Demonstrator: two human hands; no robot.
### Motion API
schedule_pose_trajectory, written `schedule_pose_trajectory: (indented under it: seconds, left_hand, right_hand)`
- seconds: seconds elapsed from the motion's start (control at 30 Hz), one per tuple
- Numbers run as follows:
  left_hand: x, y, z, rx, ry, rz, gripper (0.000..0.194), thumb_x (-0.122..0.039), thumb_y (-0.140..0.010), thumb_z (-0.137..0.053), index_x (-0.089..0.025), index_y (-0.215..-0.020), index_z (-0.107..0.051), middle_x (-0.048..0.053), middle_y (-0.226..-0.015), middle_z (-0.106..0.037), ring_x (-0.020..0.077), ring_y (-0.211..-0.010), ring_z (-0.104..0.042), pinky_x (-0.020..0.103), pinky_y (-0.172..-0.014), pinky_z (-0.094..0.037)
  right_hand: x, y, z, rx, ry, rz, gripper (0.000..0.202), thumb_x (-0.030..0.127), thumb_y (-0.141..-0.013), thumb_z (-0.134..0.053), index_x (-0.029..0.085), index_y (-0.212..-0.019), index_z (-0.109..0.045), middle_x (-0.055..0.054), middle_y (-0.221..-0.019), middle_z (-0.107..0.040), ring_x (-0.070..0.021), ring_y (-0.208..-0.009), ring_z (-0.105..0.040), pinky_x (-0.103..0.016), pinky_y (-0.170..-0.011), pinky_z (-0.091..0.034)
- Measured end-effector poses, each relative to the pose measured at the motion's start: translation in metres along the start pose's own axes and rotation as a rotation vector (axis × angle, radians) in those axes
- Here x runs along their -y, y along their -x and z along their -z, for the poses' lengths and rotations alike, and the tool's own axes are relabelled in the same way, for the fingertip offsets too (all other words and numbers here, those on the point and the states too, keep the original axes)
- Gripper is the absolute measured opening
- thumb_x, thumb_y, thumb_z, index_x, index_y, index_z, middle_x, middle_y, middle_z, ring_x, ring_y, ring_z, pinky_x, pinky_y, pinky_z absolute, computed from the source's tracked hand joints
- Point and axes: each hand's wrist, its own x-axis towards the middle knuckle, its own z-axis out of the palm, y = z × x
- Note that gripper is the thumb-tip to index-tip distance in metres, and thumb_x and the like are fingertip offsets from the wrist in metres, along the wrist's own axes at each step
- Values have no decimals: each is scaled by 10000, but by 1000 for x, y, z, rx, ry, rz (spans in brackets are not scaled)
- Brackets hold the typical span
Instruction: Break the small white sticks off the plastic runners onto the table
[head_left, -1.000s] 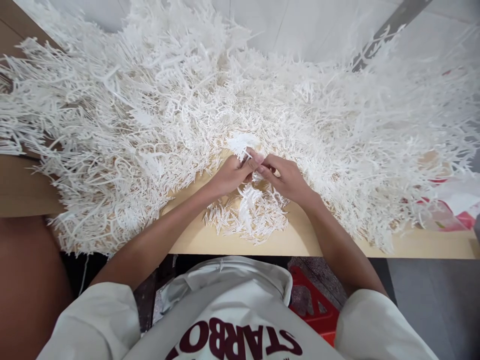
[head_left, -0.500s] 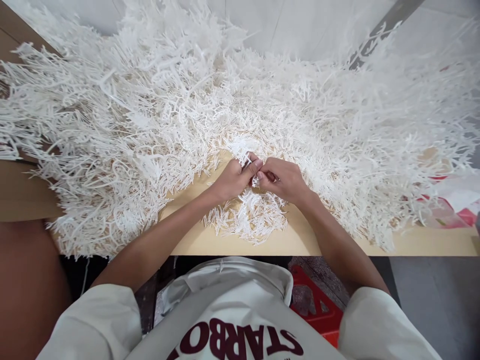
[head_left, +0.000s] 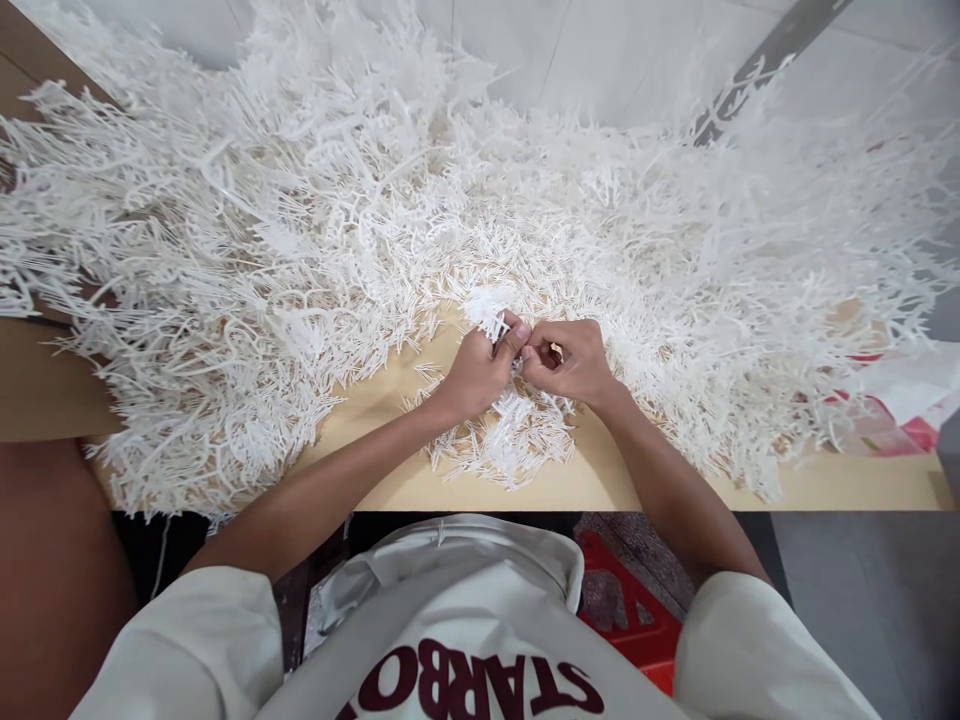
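Note:
White branched plastic pieces [head_left: 315, 230] lie in a large heap across the tabletop. My left hand [head_left: 486, 366] is closed around a white branched piece [head_left: 495, 322], whose tips stick out above the thumb. Right beside it, my right hand [head_left: 566, 360] is pinched with thumb against forefinger, touching the left fingertips; whatever lies in that pinch is too small to make out. Below both hands, a small pile of short white pieces [head_left: 517, 440] rests near the table's front edge.
The tan table [head_left: 862, 485] has its front edge close to my body. Pink and clear plastic bags [head_left: 877, 425] lie at the right. Brown cardboard [head_left: 52, 385] stands at the left, above a bare limb of another person [head_left: 60, 530]. A red stool [head_left: 637, 620] shows below.
My left hand has shifted slightly right and down, its wrist turned more upright. My right hand has moved a little to the right, and the gap inside its curled fingers looks larger.

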Motion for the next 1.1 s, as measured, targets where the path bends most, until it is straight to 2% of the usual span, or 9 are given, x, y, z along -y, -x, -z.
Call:
schedule_pose_trajectory:
  seconds: [0.23,0.5,0.63,0.7,0.77,0.83,0.9,1.0,1.1]
  left_hand:
    - [-2,-8,20,111,73,103,285,-475,-842,-598,-194,-825,-549,-47,-640,-507,55,-579,-468,208,-572,-382]
    - [-1,-5,11,144,119,138,334,-499,-831,-597,-175,-779,-535,-33,-653,-506,72,-636,-482,229,-667,-430]
    - [1,-14,22,-172,173,280,366,-536,-832,-579,-187,-768,-489,-36,-660,-453,54,-572,-437,188,-532,-395]
    - [0,-20,33,-293,158,188,326,-501,-823,-613,-199,-795,-494,-43,-672,-437,42,-548,-408,167,-491,-367]
    - [-4,-22,39,-301,191,75,315,-508,-840,-586,-209,-806,-491,-45,-673,-427,40,-542,-408,161,-479,-364]
    - [-9,-20,37,-198,188,36,324,-521,-856,-551,-208,-797,-490,-42,-671,-433,43,-543,-431,167,-488,-387]
    - [-12,-15,31,-75,137,34,346,-526,-868,-526,-200,-763,-484,-40,-650,-438,47,-536,-447,179,-501,-403]
    - [-12,-8,24,14,44,34,364,-528,-876,-511,-194,-736,-476,-43,-615,-443,49,-512,-432,193,-512,-398]
    - [-9,-6,22,32,-20,15,365,-537,-866,-520,-192,-751,-494,-36,-650,-488,54,-551,-443,195,-540,-408]
  right_hand:
    - [-5,-2,-4,101,223,-42,262,239,-852,-466,191,-607,-386,62,-534,-394,-46,-482,-333,-205,-485,-276]
    - [-2,1,-2,59,273,221,257,102,-748,-483,199,-538,-369,73,-478,-340,-53,-459,-269,-224,-453,-262]
    - [13,7,-6,140,5,331,238,106,-728,-493,210,-526,-420,83,-441,-359,-52,-435,-309,-217,-443,-295]
    - [16,9,-7,119,-100,366,218,114,-735,-492,218,-546,-459,82,-434,-383,-59,-435,-348,-220,-452,-322]
    - [12,7,-5,-27,-105,287,180,107,-752,-488,222,-620,-532,69,-480,-467,-68,-457,-413,-222,-460,-348]
    - [4,3,-1,-191,-39,104,148,115,-777,-496,215,-772,-605,30,-628,-586,-84,-542,-495,-232,-519,-407]
    - [-3,-2,2,-232,45,-74,144,177,-828,-517,203,-927,-618,-32,-845,-646,-118,-704,-560,-268,-636,-460]
    - [-4,-6,3,-36,101,-131,171,343,-909,-502,217,-978,-596,-40,-924,-638,-144,-831,-573,-296,-745,-457]
    - [-1,-5,0,191,158,-110,249,454,-920,-487,218,-886,-561,6,-767,-597,-123,-719,-534,-269,-706,-419]
